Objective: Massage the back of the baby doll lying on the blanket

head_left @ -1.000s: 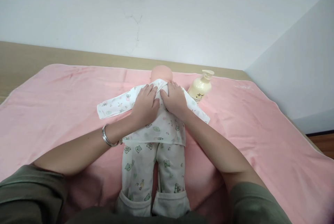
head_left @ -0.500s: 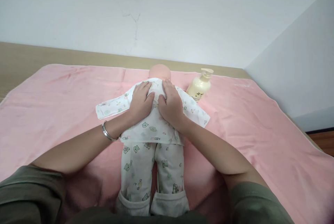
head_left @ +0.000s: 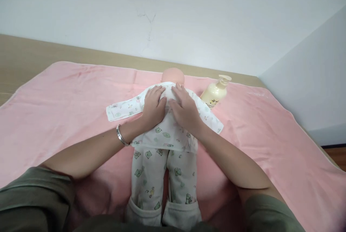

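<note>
A baby doll (head_left: 173, 76) in white printed pyjamas lies on a pink towel (head_left: 67, 109), head away from me. My left hand (head_left: 152, 107) rests flat on the left side of the doll's upper body, fingers stretched toward the collar. Beside it, my right hand (head_left: 185, 110) lies flat on the right side, thumbs close together. Both palms press on the printed shirt (head_left: 162, 134). A silver bracelet (head_left: 120, 135) circles my left wrist. The doll's trousers (head_left: 162, 181) run toward me.
A cream pump bottle (head_left: 216, 93) lies on the towel just right of the doll's shoulder. A wooden surface edge (head_left: 27, 52) runs along the white wall behind. A second wall closes the right side.
Both hands stay flat on the doll's upper body, having slid slightly toward the collar. The view has shifted a little, so everything sits slightly further right.
</note>
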A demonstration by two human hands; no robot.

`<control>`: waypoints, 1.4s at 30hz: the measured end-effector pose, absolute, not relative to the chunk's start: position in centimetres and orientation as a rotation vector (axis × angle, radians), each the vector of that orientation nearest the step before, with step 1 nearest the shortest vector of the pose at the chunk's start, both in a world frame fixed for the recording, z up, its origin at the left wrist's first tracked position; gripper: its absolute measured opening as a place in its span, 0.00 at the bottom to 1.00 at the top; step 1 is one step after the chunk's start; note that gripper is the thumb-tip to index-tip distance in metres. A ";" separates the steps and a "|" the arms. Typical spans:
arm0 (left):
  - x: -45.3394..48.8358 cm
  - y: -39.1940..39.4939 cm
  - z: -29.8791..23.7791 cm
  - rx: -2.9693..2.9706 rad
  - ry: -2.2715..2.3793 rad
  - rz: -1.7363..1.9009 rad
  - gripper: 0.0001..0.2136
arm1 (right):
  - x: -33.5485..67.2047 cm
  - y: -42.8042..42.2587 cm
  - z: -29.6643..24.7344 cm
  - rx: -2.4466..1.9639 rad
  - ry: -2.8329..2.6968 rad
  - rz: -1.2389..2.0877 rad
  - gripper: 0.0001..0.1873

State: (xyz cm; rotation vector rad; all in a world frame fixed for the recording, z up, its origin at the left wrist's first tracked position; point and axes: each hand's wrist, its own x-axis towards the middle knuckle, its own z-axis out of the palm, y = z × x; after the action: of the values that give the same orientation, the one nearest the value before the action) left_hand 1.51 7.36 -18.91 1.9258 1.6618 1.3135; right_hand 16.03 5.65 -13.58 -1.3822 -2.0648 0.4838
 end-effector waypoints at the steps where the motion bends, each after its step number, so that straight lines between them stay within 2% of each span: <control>1: 1.5 7.3 -19.0 1.903 1.659 1.338 0.23 | 16.1 5.3 -13.1 -1.335 -2.055 0.439 0.29; 5: 1.5 7.0 -19.2 1.880 1.654 1.420 0.21 | 16.2 5.3 -13.2 -1.294 -2.017 0.125 0.28; 11: 1.5 6.9 -19.2 1.944 1.651 1.431 0.20 | 15.9 6.4 -14.6 -1.408 -2.208 0.250 0.25; 15: 1.6 7.0 -19.1 1.978 1.661 1.413 0.20 | 15.8 6.1 -14.3 -1.384 -2.149 0.070 0.28; 19: 1.6 7.0 -19.2 1.989 1.692 1.384 0.19 | 15.7 6.0 -14.4 -1.443 -2.256 0.044 0.28; 23: 1.7 7.0 -19.2 2.005 1.701 1.378 0.20 | 15.7 6.2 -14.3 -1.369 -2.211 -0.187 0.30; 27: 1.8 6.9 -19.0 1.974 1.719 1.371 0.19 | 15.9 6.7 -14.6 -1.375 -2.295 0.024 0.27; 32: 1.7 6.9 -18.9 1.985 1.705 1.353 0.20 | 16.2 6.7 -14.2 -1.353 -2.150 -0.091 0.30; 34: 1.8 6.8 -18.9 1.981 1.720 1.349 0.20 | 16.2 6.9 -14.3 -1.388 -2.155 -0.027 0.30; 38: 2.0 6.7 -18.7 1.966 1.769 1.303 0.21 | 16.0 7.5 -14.8 -1.459 -2.299 0.206 0.28; 42: 0.8 8.3 -18.2 2.057 1.722 1.172 0.20 | 16.5 6.5 -12.7 -1.411 -2.478 0.254 0.28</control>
State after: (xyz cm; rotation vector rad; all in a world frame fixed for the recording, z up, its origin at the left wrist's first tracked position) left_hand 0.80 8.33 -18.19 2.0569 1.7221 1.1718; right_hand 16.47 6.53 -12.74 -1.4115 -2.4784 0.2544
